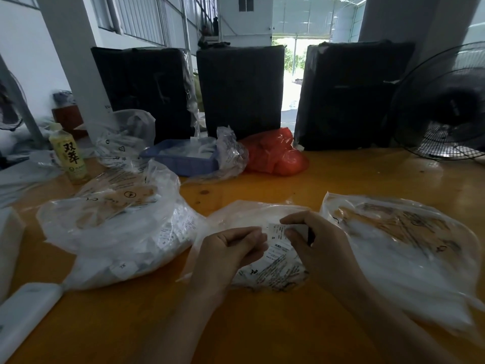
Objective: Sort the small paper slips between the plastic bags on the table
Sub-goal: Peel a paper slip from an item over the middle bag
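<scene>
Low in the centre of the frame, the left hand and the right hand meet over the middle plastic bag. Both have fingers curled, pinching a small paper slip between them; it shows printed size letters. The step in hand looks like reading the slip to decide where it goes.

The next move probably calls for carrying it to 1 of the 2 neighbouring bags: the full bag on the left, where more slips show through the plastic, or the flatter bag on the right. Which one fits cannot be told. Neither bag's mouth shows plainly, so an opening may have to be found or lifted first.

Farther up the wooden table lie a blue tray under crumpled plastic, a red bag, and a drink bottle at left. 3 dark wrapped bundles stand behind, a fan at the right edge. None blocks the short reach.
</scene>
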Action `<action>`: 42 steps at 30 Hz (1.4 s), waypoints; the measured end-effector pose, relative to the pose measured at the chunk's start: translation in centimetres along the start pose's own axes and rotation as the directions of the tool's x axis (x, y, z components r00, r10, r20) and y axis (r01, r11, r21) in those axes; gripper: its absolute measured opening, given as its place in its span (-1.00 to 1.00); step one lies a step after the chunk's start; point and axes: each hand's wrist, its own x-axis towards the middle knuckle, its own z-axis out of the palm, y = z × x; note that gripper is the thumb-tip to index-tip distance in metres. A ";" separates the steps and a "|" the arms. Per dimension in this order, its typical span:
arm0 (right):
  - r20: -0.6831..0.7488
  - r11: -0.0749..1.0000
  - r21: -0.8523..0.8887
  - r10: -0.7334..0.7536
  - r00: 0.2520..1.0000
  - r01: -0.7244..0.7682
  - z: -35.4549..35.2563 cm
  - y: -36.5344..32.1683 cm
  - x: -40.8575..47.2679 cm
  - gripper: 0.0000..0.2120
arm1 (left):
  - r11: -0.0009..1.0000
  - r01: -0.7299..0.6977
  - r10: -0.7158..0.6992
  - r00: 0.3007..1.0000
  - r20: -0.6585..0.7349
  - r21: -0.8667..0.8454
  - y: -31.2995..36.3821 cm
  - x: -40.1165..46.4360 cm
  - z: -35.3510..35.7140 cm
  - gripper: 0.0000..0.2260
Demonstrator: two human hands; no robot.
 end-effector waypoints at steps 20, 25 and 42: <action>-0.095 1.000 0.006 -0.016 0.995 0.017 0.5 -0.2 -0.3 -0.83 | 1.000 0.003 -0.003 0.998 0.058 0.000 -0.3 0.1 -0.2 -0.58; -0.086 0.994 -0.088 -0.079 0.993 0.072 0.5 -0.2 -0.4 -0.82 | 1.000 0.018 -0.017 0.998 0.056 -0.017 -0.3 0.2 -0.1 -0.64; 0.032 0.958 0.160 0.236 0.971 -0.238 1.1 -0.1 -0.6 -0.97 | 0.984 -0.042 0.047 0.999 -0.026 0.173 -0.7 0.0 -0.1 -0.83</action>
